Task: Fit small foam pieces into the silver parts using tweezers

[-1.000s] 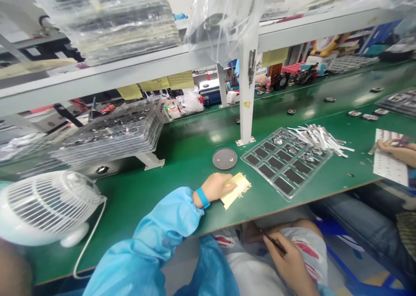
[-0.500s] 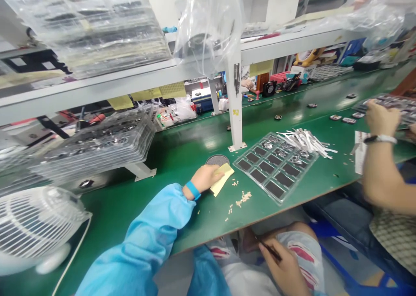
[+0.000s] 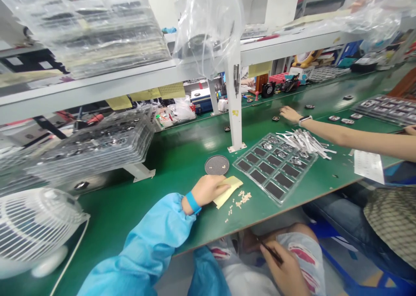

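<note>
By the front edge of the green table [image 3: 125, 207], the left hand [image 3: 206, 189] pinches yellow paper [image 3: 229, 191] just beside pale bits [image 3: 243, 200], open surface stretching left toward the fan [image 3: 42, 226]; below that edge, the right hand [image 3: 286, 263] closes round a slim dark tool [image 3: 272, 252]

Oblong yellow paper [image 3: 229, 191] slanting from the left hand [image 3: 204, 192], small beige pieces [image 3: 244, 199] scattered beside it on the tabletop [image 3: 208, 231], slim dark tool [image 3: 272, 252] angled in the right hand [image 3: 287, 265]

A shiny light-blue sleeve [image 3: 156, 239] is puffing out in loose folds behind the left grip [image 3: 207, 189], gathering at the cuff [image 3: 180, 207]. A flat, brighter blue band [image 3: 193, 203] is showing between them. Beside the right grip [image 3: 284, 263], pale trousers or shorts [image 3: 319, 263] are showing white-streaked red patches [image 3: 303, 255].
</note>
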Demonstrator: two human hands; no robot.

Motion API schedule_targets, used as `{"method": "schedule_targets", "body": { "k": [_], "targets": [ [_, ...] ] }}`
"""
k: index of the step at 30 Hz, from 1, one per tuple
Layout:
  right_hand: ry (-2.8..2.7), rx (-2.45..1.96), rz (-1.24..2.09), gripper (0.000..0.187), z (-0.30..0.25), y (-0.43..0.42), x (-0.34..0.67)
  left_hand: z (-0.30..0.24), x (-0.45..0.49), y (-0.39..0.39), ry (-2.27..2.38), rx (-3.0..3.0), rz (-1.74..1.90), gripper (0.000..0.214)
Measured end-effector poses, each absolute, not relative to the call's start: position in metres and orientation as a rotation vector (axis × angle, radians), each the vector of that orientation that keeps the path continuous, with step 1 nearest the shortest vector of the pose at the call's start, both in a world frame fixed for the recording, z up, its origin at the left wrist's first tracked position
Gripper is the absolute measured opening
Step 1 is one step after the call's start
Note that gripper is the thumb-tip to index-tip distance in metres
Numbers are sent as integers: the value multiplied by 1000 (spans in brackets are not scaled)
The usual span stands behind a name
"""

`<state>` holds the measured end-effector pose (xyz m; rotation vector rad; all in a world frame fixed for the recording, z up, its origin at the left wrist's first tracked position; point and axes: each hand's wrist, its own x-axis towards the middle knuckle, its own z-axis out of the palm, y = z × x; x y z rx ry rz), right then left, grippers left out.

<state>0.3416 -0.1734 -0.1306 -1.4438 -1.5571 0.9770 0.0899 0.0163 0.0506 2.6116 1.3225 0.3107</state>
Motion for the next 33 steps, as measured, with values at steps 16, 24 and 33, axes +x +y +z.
{"method": "schedule_targets", "body": {
  "k": [16,24,33],
  "targets": [
    [-1689,-1323,1061,23,-132,-164,325,37,-26,-74,2041,2189,321,40],
    [-1568,-1370,960,21,-115,-171,334,29,18,-46,1842,2296,324,39],
    [-1437,-1515,890,25,-122,-196,342,23,67,-31,1701,2327,360,36]
  ]
}}
